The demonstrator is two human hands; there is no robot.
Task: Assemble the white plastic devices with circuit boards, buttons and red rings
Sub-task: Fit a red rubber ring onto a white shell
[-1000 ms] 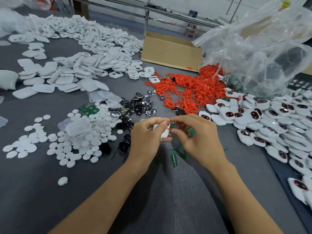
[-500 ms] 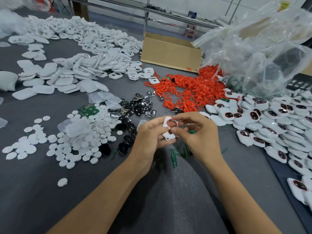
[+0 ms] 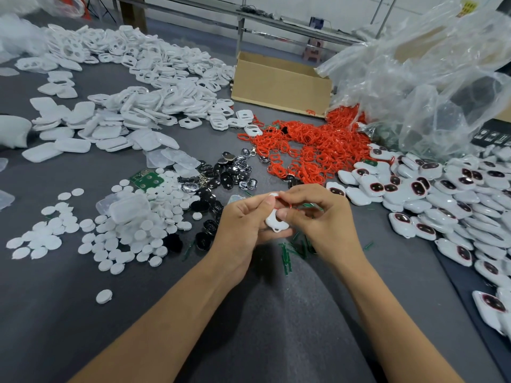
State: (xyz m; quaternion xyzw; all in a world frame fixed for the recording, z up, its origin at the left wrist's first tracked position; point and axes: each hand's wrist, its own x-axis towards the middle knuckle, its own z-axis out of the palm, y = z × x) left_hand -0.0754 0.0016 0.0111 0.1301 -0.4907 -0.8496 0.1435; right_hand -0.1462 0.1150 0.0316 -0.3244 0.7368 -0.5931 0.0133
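My left hand (image 3: 243,225) grips a white plastic shell (image 3: 275,221) over the grey table's middle. My right hand (image 3: 320,217) pinches a red ring (image 3: 282,203) against the shell's upper part, its fingers hiding most of the ring. A heap of red rings (image 3: 309,145) lies just beyond the hands. Black and chrome buttons (image 3: 229,172) sit to their left, with a green circuit board (image 3: 146,179) beside white round discs (image 3: 132,225). Assembled white devices (image 3: 442,194) are piled at the right.
Empty white shells (image 3: 143,87) cover the far left of the grey table (image 3: 83,313). A cardboard box (image 3: 282,84) stands at the back, clear plastic bags (image 3: 431,78) at the back right. Green slivers (image 3: 287,252) lie under my hands.
The shell has turned from hidden between my fingertips to face up in my left hand, and my right hand has brought a red ring onto it.
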